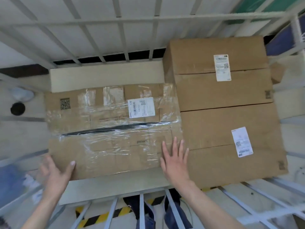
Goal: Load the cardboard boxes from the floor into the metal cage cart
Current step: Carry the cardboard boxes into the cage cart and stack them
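Observation:
I look straight down into the metal cage cart. A flat cardboard box wrapped in clear tape, with a white label and a dark strap across it, lies in the left half on a pale box. My left hand grips its near left corner, thumb on top. My right hand rests flat, fingers spread, on its near right edge. Beside it on the right sit two larger plain boxes, the far box and the near box, each with a white label.
White cage bars run along the near side, with yellow-black floor tape and my legs below them. A dark round object lies on the floor outside the left bars. Blue items stand beyond the far right corner.

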The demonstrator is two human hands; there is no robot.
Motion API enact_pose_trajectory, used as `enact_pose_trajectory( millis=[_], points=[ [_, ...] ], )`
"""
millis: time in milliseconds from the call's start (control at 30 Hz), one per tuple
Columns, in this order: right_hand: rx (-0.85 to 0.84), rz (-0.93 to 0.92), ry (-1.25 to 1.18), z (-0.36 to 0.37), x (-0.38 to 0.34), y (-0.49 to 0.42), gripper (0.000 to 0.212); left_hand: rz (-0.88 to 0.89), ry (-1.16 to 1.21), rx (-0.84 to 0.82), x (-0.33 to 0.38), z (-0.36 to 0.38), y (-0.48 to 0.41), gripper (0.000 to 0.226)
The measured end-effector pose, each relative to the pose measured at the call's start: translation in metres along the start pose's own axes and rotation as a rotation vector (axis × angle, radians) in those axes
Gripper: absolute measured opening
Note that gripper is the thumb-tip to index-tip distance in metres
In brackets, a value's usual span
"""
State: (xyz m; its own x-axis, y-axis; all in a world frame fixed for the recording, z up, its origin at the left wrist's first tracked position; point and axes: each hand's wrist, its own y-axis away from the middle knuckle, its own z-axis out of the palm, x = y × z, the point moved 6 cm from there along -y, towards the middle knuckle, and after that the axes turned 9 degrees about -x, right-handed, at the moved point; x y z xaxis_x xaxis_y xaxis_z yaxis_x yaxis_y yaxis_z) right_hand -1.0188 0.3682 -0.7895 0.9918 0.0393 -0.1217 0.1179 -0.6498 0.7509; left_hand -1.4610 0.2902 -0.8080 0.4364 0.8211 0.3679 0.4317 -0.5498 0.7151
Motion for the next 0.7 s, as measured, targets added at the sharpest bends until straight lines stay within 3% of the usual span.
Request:
enact_pose_trajectory(
  millis=[67, 167, 267, 433, 700],
  points=[
    [-0.048, -0.006, 0.025, 0.011, 0.000, -0.002, 0.069, 0.154, -0.332, 0.083, 0.019, 0.010, 0.013, 0.109],
    [-0.098, 0.004, 0.087, 0.011, 0.003, -0.009, 0.093, 0.328, -0.570, -0.024, 0.049, 0.045, 0.020, 0.113],
    [-0.115, 0.011, 0.140, -0.003, 0.001, -0.021, 0.093, 0.287, -0.549, -0.037, 0.069, 0.044, 0.004, 0.116],
    [-0.071, -0.004, 0.093, -0.066, -0.009, -0.075, 0.095, 0.256, -0.460, 0.005, 0.140, 0.018, -0.048, 0.101],
    [-0.029, -0.049, 0.045, -0.153, -0.020, -0.166, 0.100, 0.244, -0.480, -0.113, 0.245, -0.020, -0.141, 0.105]
  ],
)
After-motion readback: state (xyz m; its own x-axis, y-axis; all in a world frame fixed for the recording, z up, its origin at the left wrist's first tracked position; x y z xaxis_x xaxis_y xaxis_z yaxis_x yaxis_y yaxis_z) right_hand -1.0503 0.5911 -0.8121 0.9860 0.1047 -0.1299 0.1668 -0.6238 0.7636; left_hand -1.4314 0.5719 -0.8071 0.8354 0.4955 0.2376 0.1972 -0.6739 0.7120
